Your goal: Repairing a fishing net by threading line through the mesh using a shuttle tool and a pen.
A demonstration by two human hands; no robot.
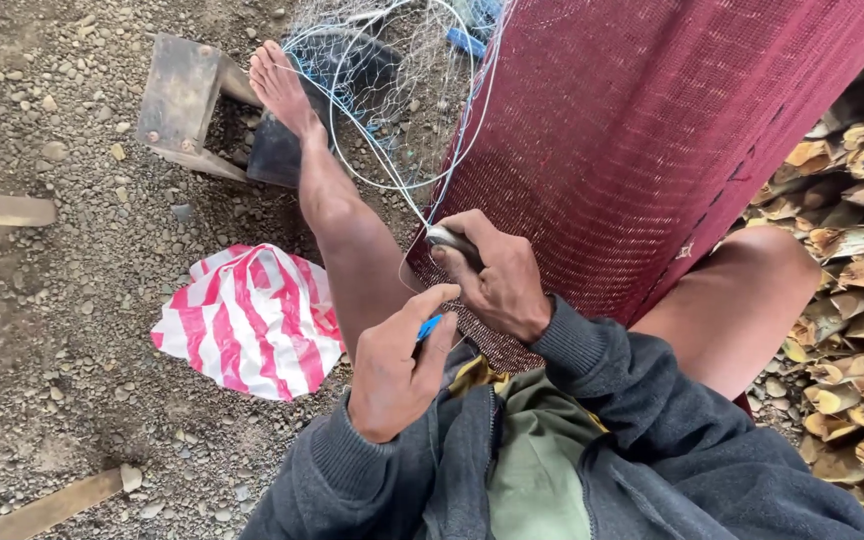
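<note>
Two hands work mid-frame: your left hand pinches a small blue tool, your right hand grips a grey object against the maroon mesh. Pale line looping toward your foot could snag.

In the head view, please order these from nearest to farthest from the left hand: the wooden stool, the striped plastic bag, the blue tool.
1. Blue tool, held in the left hand.
2. Striped plastic bag, on the gravel to its left.
3. Wooden stool, far up, by the foot.
</note>
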